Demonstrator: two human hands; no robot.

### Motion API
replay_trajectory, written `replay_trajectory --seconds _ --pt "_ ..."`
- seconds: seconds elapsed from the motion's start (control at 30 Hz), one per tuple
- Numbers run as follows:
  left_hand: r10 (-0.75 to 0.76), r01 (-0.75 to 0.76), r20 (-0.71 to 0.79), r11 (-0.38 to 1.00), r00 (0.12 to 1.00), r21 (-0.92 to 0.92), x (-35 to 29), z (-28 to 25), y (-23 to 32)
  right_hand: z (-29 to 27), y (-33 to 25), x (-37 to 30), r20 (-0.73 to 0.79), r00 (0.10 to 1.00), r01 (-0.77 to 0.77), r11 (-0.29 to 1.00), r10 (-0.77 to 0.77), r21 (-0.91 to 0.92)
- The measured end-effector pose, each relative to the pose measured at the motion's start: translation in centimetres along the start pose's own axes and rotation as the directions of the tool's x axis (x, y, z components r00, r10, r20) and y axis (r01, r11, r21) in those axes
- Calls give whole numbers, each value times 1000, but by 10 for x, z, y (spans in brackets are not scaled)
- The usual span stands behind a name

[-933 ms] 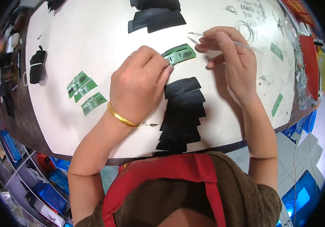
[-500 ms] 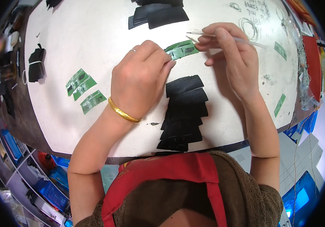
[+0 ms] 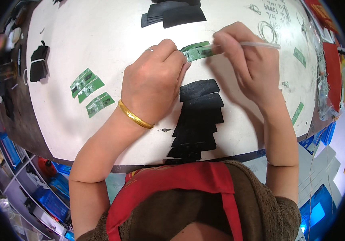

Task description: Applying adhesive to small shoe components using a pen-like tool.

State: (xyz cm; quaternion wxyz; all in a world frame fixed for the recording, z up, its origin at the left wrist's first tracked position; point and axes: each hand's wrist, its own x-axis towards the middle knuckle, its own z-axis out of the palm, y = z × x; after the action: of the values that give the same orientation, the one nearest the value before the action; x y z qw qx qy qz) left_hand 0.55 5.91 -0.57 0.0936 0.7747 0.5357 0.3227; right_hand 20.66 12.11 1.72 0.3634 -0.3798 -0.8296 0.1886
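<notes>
Left hand (image 3: 154, 78) grasping a green strip (image 3: 196, 54) by its left end, right hand (image 3: 250, 66) gripping a clear stick (image 3: 263, 45), tip unclear to me, black pieces (image 3: 200, 114) overlapping nearby

Right fingertips (image 3: 219, 39) blurred; far black stack (image 3: 184, 15) cut off.

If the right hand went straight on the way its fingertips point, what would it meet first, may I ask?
Probably the green piece at the left hand; blur hides whether the right hand touches it.
</notes>
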Motion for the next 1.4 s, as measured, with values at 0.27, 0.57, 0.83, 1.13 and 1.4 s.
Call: replay_trajectory --seconds 0.27,0.57,0.83,1.13,1.4 --pt "11 -11 8 1000 1000 24 1 -3 2 2 -9 -5 173 981 93 994 -82 -55" --pt "2 -3 24 999 1000 45 4 -5 1 0 -6 -6 109 993 42 998 -36 -51" --pt "81 -81 39 997 996 0 -2 -6 -2 10 19 25 -29 977 197 952 -209 -236" --pt "78 -46 186 985 980 -167 -21 -24 7 -3 10 -11 57 977 211 967 -204 -141" --pt "108 -82 174 985 979 -150 -10 -21 4 26 36 33 83 966 259 914 -245 -312"
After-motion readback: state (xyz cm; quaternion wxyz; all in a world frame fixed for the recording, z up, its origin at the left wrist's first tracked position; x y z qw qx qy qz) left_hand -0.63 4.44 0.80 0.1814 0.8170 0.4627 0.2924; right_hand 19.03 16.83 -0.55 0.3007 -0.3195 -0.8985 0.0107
